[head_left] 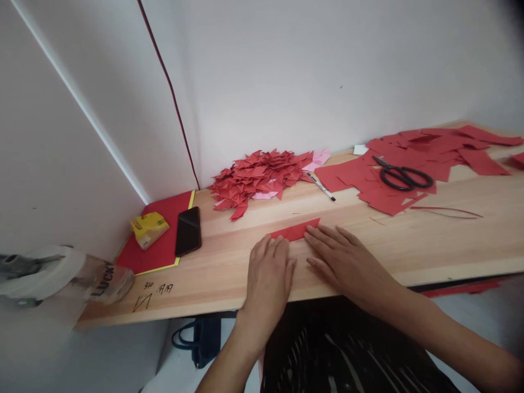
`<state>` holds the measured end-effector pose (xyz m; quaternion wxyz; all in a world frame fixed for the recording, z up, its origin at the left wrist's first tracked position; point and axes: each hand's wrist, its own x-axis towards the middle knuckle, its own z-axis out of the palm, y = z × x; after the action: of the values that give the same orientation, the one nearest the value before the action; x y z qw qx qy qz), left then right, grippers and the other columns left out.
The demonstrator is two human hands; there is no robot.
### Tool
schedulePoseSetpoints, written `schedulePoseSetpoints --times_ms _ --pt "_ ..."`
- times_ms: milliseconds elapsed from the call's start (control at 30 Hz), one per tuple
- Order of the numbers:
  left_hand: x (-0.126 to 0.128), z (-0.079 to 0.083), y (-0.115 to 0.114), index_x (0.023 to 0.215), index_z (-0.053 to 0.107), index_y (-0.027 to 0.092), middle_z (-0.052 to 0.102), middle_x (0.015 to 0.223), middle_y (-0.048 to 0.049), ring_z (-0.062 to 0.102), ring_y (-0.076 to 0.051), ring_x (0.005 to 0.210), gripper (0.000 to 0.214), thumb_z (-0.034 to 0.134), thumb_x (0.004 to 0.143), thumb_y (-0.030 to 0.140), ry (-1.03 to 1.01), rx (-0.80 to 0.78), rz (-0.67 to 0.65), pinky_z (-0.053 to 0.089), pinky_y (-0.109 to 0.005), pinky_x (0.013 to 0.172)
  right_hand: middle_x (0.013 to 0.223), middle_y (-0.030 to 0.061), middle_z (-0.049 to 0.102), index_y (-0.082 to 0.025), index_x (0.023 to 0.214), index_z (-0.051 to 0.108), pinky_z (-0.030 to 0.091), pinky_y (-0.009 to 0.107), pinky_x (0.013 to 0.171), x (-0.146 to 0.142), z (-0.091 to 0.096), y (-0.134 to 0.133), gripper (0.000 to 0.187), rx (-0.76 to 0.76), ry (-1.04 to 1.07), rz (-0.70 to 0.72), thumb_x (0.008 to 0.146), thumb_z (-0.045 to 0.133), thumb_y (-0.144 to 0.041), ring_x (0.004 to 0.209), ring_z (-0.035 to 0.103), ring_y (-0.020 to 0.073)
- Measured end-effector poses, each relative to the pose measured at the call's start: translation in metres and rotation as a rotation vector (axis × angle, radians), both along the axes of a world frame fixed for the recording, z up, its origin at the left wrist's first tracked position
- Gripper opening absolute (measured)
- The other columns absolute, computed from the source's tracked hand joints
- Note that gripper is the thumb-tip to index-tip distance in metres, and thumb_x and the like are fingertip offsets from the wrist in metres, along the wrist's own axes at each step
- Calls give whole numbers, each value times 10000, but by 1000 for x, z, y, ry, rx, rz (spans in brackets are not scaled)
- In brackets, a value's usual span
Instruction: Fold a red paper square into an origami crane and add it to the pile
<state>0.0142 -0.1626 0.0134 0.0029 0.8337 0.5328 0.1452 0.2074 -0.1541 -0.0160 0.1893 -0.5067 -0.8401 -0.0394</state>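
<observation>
A narrow folded strip of red paper (295,230) lies on the wooden table (429,240) in front of me. My left hand (268,273) lies flat on the table with its fingertips on the strip's left end. Resting flat beside it, my right hand (344,257) has its fingers stretched out and touching the strip's right end. Neither hand grips anything.
A heap of folded red paper pieces (257,177) lies at the back by the wall. Cut red sheets (426,158) with black scissors (403,176) on them lie to the right, a pen (321,187) between. At the left are a phone (188,230), red card (161,240) and a yellow packet (148,228).
</observation>
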Motion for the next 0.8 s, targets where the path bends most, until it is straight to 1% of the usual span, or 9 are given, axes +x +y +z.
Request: schedulePoseSetpoints --times_ms 33,100,167,233,333,467,600,700,800 --pt "4 3 4 1239 546 155 636 1203 -92 518 -255 1186 310 473 953 252 -40 -1 19 444 -437 1022 1383 131 579 -115 1309 595 370 476 1077 0 2 1 465 -11 24 12 983 371 -360 1290 511 278" --pt "10 6 12 1186 552 154 634 1100 -91 545 -244 1040 275 502 945 277 -92 -7 43 475 -430 939 1330 139 616 -117 1299 591 407 444 1034 2 6 6 436 -39 84 15 977 395 -337 1228 553 263" --pt "13 5 19 1131 553 154 610 1077 -90 529 -241 999 257 560 917 296 -121 -25 30 477 -426 903 1232 154 655 -116 1270 595 438 436 970 4 12 13 406 -67 135 -24 968 417 -321 1140 586 272" --pt "14 1 25 1073 554 164 591 1066 -81 514 -233 992 227 597 896 298 -170 -47 36 474 -414 885 1134 151 667 -124 1208 616 447 440 914 5 17 21 358 -104 149 -51 958 441 -313 1056 593 285" --pt "14 -3 28 1008 556 176 579 1050 -69 502 -224 990 172 596 898 302 -243 -75 62 467 -396 875 1058 132 654 -140 1093 642 435 429 876 4 21 31 273 -148 157 -47 940 492 -309 994 576 283" --pt "14 -2 29 1028 555 178 583 1059 -65 498 -219 998 181 582 909 312 -303 -99 79 452 -383 885 1029 112 641 -164 1039 641 409 407 853 -3 22 39 217 -182 173 -39 916 549 -316 974 560 272" --pt "14 -1 30 1071 537 186 581 1083 -62 510 -210 1011 221 619 887 275 -350 -107 108 438 -367 899 995 99 632 -168 989 625 388 412 844 -11 24 44 167 -227 181 -37 893 583 -298 949 547 275" --pt "14 -2 30 1044 540 182 584 1070 -63 515 -212 1013 211 639 870 247 -371 -114 109 432 -362 898 962 87 631 -173 934 605 379 409 834 -14 26 45 114 -268 210 -28 881 597 -274 920 539 269" --pt "13 -2 30 1004 559 179 589 1047 -58 508 -213 1006 173 646 860 221 -386 -112 89 429 -352 879 927 70 633 -184 883 572 379 384 811 -15 25 45 54 -289 289 -14 873 596 -231 888 536 248"
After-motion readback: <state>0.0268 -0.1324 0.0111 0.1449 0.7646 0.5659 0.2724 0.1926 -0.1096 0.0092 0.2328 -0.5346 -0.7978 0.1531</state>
